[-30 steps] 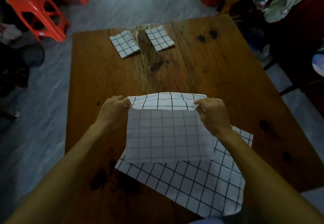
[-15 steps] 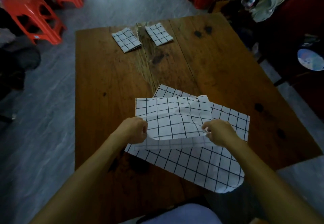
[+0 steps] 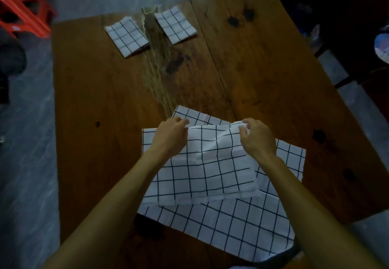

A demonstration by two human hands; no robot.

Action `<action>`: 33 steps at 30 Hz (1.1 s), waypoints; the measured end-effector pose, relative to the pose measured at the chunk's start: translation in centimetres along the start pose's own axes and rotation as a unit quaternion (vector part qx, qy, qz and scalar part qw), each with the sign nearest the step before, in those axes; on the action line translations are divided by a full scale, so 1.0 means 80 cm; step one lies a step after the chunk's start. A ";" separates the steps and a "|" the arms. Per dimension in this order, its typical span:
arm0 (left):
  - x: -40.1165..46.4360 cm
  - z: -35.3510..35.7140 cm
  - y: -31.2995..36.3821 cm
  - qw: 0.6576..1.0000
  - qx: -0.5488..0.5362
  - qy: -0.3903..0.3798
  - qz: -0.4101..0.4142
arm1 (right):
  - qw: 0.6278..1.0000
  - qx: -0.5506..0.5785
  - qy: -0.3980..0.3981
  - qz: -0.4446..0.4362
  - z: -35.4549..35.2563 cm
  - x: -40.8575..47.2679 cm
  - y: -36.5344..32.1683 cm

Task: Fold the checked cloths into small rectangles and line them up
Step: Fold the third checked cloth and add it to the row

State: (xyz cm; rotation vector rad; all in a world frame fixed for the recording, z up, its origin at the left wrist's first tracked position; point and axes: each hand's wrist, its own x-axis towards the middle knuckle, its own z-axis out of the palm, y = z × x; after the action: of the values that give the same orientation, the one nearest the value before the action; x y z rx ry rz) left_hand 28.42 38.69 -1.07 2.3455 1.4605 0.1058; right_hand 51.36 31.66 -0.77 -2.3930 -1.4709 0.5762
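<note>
Now left hand (image 3: 171,137) and right hand (image 3: 255,137) each pinch a far corner of the half-folded white black-checked cloth (image 3: 207,170); beneath their grip lies another flat checked cloth (image 3: 242,224) on the brown wooden bench (image 3: 101,100).

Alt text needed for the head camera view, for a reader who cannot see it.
Both hands, left hand and right hand, pinch the far corners of a half-folded checked cloth lying on an unfolded checked cloth on a wooden table. Two small folded cloths lie side by side at its far edge.
</note>
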 end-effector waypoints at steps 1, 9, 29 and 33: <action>0.010 0.011 0.006 1.000 0.000 0.006 0.006 | 1.000 0.002 -0.003 0.013 0.006 0.006 0.006; 0.027 0.062 0.012 0.999 0.017 0.023 0.024 | 0.974 0.200 -0.018 0.104 0.037 0.042 0.023; 0.031 0.079 -0.013 1.000 -0.005 0.019 0.004 | 0.929 0.357 0.003 0.097 0.034 0.054 0.030; 0.030 0.075 -0.017 0.999 -0.029 0.027 0.003 | 0.927 0.350 0.032 0.130 0.035 0.063 0.036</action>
State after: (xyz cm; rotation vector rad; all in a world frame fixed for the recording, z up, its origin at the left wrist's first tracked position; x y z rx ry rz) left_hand 29.93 39.68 -7.41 2.3164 1.4553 0.2116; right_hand 54.40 34.96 -5.42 -1.9952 -0.7318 0.8923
